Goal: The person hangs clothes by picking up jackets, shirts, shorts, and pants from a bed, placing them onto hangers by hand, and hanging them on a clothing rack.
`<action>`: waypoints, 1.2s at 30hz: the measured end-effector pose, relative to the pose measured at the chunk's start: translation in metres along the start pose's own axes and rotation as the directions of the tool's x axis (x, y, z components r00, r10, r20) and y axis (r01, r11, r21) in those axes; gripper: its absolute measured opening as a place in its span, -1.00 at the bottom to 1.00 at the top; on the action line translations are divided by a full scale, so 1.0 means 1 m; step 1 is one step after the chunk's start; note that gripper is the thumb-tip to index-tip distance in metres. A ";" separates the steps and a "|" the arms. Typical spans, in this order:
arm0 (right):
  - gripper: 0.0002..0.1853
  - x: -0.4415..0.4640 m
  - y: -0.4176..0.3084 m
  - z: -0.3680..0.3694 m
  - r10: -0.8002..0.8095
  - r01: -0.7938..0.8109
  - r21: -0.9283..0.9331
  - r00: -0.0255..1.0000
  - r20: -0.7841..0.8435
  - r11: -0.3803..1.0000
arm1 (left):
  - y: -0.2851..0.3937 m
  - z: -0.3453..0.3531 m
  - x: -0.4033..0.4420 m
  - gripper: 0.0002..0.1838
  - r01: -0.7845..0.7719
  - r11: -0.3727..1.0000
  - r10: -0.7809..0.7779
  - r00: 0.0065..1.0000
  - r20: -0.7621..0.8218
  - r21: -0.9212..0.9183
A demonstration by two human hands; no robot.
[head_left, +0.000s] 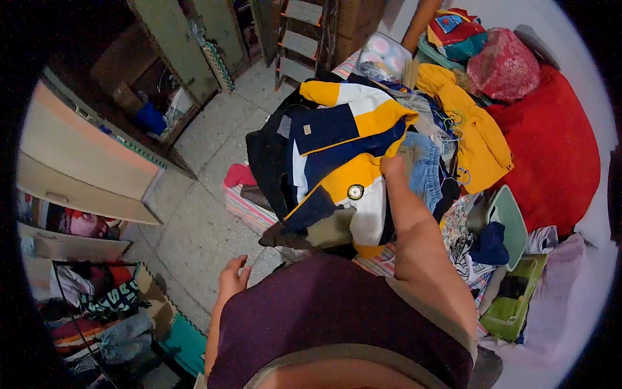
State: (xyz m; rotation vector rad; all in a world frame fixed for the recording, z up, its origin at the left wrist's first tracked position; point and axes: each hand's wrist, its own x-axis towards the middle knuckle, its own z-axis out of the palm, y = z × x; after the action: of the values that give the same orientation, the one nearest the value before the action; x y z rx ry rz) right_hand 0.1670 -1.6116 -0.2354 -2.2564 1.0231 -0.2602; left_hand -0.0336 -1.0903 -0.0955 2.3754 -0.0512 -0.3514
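Note:
A navy, white and yellow jacket [343, 136] lies spread over a heap of clothes, its front edges parted and a round badge on one yellow-and-white side. My right hand [392, 166] is closed on the jacket near its yellow collar edge; the fingertips are partly hidden. Beneath the jacket, black clothing [264, 152] sticks out on the left, and light blue denim [424, 165] lies just right of my right hand. Low beside my body, my left hand [234, 275] hangs over the floor, fingers apart and holding nothing.
Yellow clothing [476, 133], blue hangers [461, 175] and a large red cloth bundle [551, 149] fill the right side. A green basket [515, 314] stands lower right. A stepladder [301, 42] and open cupboard doors [188, 52] border the tiled floor [194, 214]. Clothes-filled shelves [71, 243] are at left.

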 end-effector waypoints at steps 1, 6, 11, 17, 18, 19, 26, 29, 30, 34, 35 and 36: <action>-0.73 0.005 -0.005 0.007 0.085 -0.085 0.005 0.995 0.054 0.996 | -0.004 0.000 0.000 -0.66 -0.005 1.000 0.006 1.000 -0.017 0.004; -0.73 -0.022 -0.040 -0.007 -0.056 0.055 -0.024 0.998 -0.001 0.998 | 0.008 -0.013 0.003 -0.67 -0.027 1.000 0.028 0.999 -0.042 0.011; -0.72 -0.068 -0.091 -0.024 -0.361 0.361 0.001 0.931 -0.049 0.933 | -0.014 -0.009 0.014 -0.68 -0.082 0.996 0.079 0.994 -0.071 -0.041; -0.81 -0.119 -0.148 -0.079 -0.572 0.572 0.003 0.820 -0.036 0.820 | -0.011 -0.014 0.029 -0.69 -0.168 0.986 0.167 0.984 -0.063 -0.015; -0.81 -0.120 -0.149 -0.080 -0.596 0.596 -0.007 0.802 -0.045 0.803 | -0.011 -0.015 0.031 -0.69 -0.186 0.982 0.185 0.981 -0.064 -0.009; -0.80 -0.123 -0.152 -0.080 -0.621 0.621 -0.014 0.782 -0.052 0.783 | -0.013 -0.016 0.032 -0.69 -0.194 0.980 0.192 0.979 -0.067 -0.038; -0.82 -0.151 -0.150 -0.083 -0.699 0.698 0.078 0.715 -0.025 0.712 | -0.019 -0.015 0.038 -0.66 -0.124 0.981 0.125 0.992 -0.004 -0.151; -0.83 -0.186 -0.138 -0.087 -0.769 0.761 0.156 0.639 -0.011 0.630 | -0.026 -0.012 0.043 -0.66 -0.146 0.979 0.140 0.989 -0.051 -0.144; -0.83 -0.198 -0.134 -0.084 -0.785 0.773 0.171 0.619 0.004 0.610 | -0.029 -0.011 0.045 -0.67 -0.165 0.977 0.157 0.985 -0.072 -0.134; -0.82 -0.232 -0.118 -0.079 -0.844 0.799 0.326 0.537 -0.007 0.505 | -0.016 -0.033 0.074 -0.62 -0.316 0.948 0.318 0.931 -0.177 0.038; -0.79 -0.239 -0.120 -0.086 -0.825 0.776 0.307 0.562 0.062 0.551 | -0.001 -0.045 0.082 -0.61 -0.328 0.945 0.324 0.927 -0.188 0.016; -0.79 -0.243 -0.117 -0.086 -0.805 0.731 0.378 0.588 0.076 0.569 | 0.015 -0.053 0.090 -0.60 -0.355 0.934 0.355 0.912 -0.207 0.038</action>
State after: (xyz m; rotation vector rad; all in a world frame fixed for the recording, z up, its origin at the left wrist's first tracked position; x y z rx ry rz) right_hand 0.0373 -1.4172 -0.0761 -2.2233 -0.2209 -0.4609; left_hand 0.0676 -1.0779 -0.0695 2.3290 -0.3787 0.0766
